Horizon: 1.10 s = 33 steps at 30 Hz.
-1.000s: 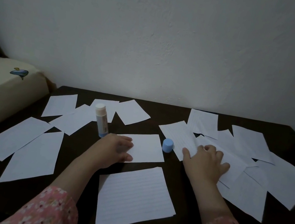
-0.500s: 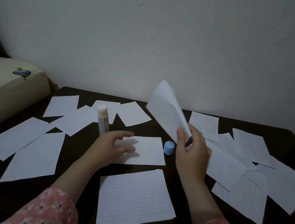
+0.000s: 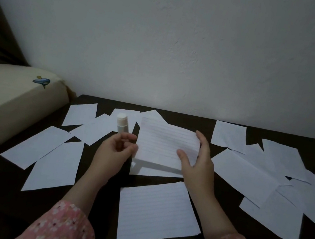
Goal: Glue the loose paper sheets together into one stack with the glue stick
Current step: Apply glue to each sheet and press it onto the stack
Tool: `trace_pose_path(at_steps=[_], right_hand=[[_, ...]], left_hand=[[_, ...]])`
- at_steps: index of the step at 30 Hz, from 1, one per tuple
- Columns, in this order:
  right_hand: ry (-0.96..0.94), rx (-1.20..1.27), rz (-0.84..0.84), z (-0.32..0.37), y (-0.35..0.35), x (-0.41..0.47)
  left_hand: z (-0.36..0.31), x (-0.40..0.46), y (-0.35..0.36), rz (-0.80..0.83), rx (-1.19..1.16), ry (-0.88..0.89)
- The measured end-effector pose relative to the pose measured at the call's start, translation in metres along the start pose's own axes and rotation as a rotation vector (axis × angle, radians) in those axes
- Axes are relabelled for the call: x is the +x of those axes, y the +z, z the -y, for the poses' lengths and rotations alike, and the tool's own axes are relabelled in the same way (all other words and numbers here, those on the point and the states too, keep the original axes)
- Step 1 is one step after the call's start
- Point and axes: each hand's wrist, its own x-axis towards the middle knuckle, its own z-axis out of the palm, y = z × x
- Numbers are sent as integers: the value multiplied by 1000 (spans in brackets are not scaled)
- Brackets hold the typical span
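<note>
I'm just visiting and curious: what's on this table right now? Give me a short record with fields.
surface: dark table against a pale wall
held sheet: lined sheet lifted above the table, over another sheet
right hand: right hand grips the sheet's right edge, thumb on its front
left hand: left hand at the sheet's left edge, fingers curled; whether it pinches the sheet is unclear
glue stick: glue stick upright behind the left hand, uncapped
nearest paper: larger lined sheet flat between the forearms
loose sheets: scattered on both sides, some overlapping
</note>
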Motion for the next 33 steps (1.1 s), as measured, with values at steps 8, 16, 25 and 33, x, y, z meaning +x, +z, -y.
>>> trace_pose_path(at_steps=[8,16,25,33], right_hand=[[44,-322,10,-9,6,4],[117,-451,71,-14,7,10],[171,-382,87,-11,4,16],[220,-406,100,-5,2,19]], left_hand=[[11,2,-2,99,166,-139],[16,8,5,129,197,-200],[13,8,4,164,250,-227],[12,7,3,178,304,-214]])
